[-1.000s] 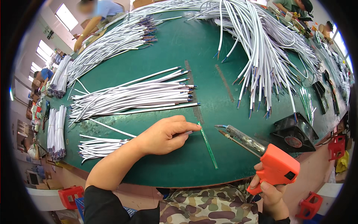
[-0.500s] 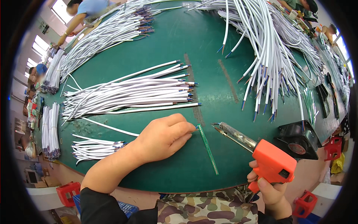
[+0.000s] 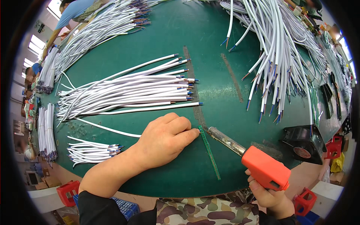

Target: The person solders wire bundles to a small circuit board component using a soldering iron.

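My left hand (image 3: pixel 165 140) is closed in a pinch on a white cable (image 3: pixel 108 128), which runs in from the left and passes under my fingers. Its held end is hidden by my fingertips, right at the far end of a narrow green circuit strip (image 3: pixel 210 155) lying on the table. In my right hand (image 3: pixel 272 198) is a red soldering gun (image 3: pixel 264 167), gripped by its handle. Its metal barrel points left and away, with the front end just right of the strip's far end. Whether the tip touches the strip I cannot tell.
White cables with stripped ends lie in a middle bundle (image 3: pixel 127 92), a short bundle (image 3: pixel 93 151) and a large heap (image 3: pixel 273 56). A black fan (image 3: pixel 303 140) stands at right on the green table (image 3: pixel 168 33). Another person (image 3: pixel 75 15) leans in at far left.
The soldering gun has moved left and closer to the strip's far end. My left hand keeps its pinch beside the strip. The view has shifted slightly.
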`<state>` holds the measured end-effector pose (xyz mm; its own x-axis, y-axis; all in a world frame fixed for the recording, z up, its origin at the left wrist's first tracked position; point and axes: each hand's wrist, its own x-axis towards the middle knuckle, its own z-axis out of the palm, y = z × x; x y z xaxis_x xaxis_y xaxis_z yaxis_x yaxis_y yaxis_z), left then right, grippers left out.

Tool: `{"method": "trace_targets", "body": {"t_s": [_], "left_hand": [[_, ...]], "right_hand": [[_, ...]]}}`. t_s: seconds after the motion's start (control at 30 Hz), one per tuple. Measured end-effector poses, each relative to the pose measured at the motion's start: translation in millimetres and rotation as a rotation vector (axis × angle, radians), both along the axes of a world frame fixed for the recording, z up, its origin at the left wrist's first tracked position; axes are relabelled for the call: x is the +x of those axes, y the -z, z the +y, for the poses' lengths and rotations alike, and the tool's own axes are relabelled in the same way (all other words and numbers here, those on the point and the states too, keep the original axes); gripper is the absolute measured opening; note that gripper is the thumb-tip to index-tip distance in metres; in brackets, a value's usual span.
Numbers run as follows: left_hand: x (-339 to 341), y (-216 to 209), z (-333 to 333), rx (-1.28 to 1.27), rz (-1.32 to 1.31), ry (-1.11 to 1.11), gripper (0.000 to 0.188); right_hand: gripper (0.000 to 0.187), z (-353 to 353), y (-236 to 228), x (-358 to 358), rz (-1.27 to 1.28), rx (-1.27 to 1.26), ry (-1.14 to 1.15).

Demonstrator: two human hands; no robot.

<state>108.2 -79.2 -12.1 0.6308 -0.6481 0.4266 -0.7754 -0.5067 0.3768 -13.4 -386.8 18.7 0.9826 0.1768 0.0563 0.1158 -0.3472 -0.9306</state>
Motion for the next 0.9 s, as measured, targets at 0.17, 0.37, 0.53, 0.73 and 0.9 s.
{"method": "trace_targets", "body": {"t_s": [0.17, 0.37, 0.53, 0.73, 0.9], "left_hand": [[0.5, -1.4, 0.1, 0.021, 0.007, 0.003, 0.028], [0.1, -1.2, 0.0, 0.031, 0.015, 0.005, 0.029], [-0.8, -2.4, -1.2, 0.045, 0.006, 0.003, 0.031], [-3.0, -0.8, -2.2, 0.058, -0.022, -0.009, 0.030], [-5.8, -0.3, -2.5, 0.068, -0.031, -0.024, 0.028]], "right_hand": [[0.018, -2.2, -3.2, 9.5, -0.030, -0.046, -0.146], [0.018, 4.8, -3.6, 6.8, -0.127, -0.146, -0.069], [0.013, 3.4, -1.2, 6.2, -0.143, -0.178, -0.095], [0.012, 1.8, 0.9, 5.9, -0.163, -0.227, -0.150], [0.012, 4.5, -0.1, 5.3, -0.183, -0.276, -0.131]]}}
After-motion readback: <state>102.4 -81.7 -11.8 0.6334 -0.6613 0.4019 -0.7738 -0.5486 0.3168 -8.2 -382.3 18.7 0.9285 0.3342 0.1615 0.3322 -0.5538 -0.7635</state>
